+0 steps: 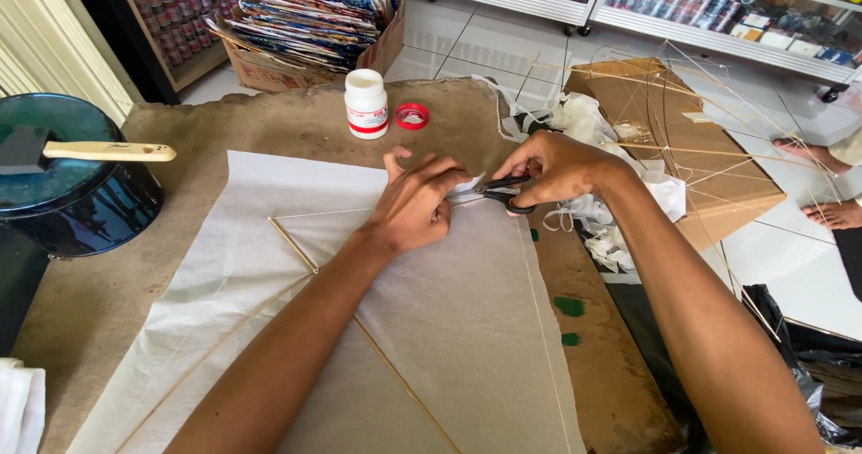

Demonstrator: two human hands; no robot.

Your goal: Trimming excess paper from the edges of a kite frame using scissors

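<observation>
— What lies closest to the camera?

— The two forearms, coming in from the bottom edge, over a large sheet of thin white paper (pixel 269 301) spread on the brown surface (pixel 108 283). Thin bamboo sticks (pixel 377 351) lie across the sheet, and a taut string runs along its far edge.

— And the hands?

— The left hand (pixel 413 204) rests on the paper's far corner, fingers curled and pressing down, pinching the edge of the sheet. The right hand (pixel 558 168) is closed around the handles of a small pair of black scissors (pixel 505 192), with the blades pointing at the paper just beside the left fingertips. How wide the blades stand I cannot tell.

— What sits around them?

— To the right of the scissors, a heap of white paper scraps (pixel 593 211) spills off the edge of the surface. At far left, a dark blue round container (pixel 63 202) carries a wooden-handled tool (pixel 108 151) across its top.

— Farther off?

— A white glue bottle (pixel 366 104) stands upright with its red cap (pixel 412 115) lying just beside it. Beyond that, a cardboard box of colourful printed sheets (pixel 314 14) sits on the tiled floor, and to the right a bare stick-and-string kite frame (pixel 682 140) lies over brown card. Another person's feet (pixel 831 211) show at the right edge.
</observation>
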